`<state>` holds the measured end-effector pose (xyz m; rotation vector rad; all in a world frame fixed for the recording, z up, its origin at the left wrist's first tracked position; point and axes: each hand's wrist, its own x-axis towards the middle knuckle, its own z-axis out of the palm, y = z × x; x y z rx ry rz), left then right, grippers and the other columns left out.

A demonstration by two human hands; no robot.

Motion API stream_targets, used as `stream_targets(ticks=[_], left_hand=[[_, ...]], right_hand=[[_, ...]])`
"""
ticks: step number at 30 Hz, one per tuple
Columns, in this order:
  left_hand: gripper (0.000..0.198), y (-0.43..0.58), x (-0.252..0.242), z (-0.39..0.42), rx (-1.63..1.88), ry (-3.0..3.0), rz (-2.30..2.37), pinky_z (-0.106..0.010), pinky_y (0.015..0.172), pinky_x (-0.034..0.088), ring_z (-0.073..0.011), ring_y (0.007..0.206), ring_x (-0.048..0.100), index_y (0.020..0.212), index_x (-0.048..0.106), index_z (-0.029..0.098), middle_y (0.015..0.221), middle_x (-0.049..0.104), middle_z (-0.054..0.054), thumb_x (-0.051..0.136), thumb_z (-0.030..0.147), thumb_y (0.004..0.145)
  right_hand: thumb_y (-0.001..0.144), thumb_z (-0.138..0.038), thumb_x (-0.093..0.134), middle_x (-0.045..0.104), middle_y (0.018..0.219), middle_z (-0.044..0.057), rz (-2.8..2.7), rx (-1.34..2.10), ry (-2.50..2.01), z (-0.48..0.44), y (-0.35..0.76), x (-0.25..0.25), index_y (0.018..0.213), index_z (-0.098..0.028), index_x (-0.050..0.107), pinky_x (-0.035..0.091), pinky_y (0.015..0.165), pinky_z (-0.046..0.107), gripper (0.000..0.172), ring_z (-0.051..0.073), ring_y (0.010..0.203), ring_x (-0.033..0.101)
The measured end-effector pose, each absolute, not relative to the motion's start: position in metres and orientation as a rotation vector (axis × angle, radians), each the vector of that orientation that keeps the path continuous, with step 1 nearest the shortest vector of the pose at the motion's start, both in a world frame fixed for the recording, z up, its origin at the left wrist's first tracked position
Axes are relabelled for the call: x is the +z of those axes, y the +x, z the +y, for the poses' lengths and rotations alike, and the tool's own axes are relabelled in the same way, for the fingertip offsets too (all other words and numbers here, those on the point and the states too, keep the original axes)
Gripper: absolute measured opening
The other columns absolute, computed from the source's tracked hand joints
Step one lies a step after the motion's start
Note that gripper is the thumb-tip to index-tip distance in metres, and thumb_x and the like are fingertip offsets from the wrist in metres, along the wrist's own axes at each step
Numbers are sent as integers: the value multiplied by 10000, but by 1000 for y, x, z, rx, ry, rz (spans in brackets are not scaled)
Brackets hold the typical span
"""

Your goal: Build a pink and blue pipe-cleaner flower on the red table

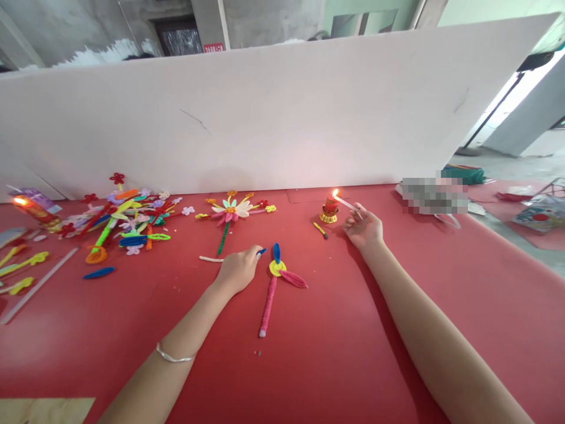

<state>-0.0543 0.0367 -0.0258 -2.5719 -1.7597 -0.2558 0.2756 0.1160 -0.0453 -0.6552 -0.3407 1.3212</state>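
My right hand (364, 225) pinches a translucent glue stick (345, 203), its tip at the flame of a lit red candle (331, 206) on a gold base. My left hand (241, 269) is closed on a small blue pipe-cleaner petal (262, 251), only its tip showing. Just right of that hand lies a pipe-cleaner flower (278, 268) with a yellow center, one blue petal, one pink petal and a pink stem. A finished-looking flower (230, 211) with white and pink petals on a green stem lies behind my left hand.
A pile of colorful pipe-cleaner pieces (128, 221) lies at left, near a second lit candle (35, 212). A loose blue petal (99, 273) and a long glue stick (42, 284) lie in front. A white board (273, 123) stands across the back of the red table (335, 365).
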Motion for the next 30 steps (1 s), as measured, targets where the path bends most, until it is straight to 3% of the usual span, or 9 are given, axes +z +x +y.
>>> stream_targets(ticks=[30], left_hand=[[286, -54, -24, 36, -255, -2577, -1780, -272, 641, 447, -220, 848, 657, 1128, 521, 193, 971, 684, -88, 334, 247, 918]], right_hand=[[591, -183, 530, 530, 608, -59, -367, 1329, -649, 116, 276, -48, 796, -226, 535, 372, 399, 200, 209, 64, 435, 412]])
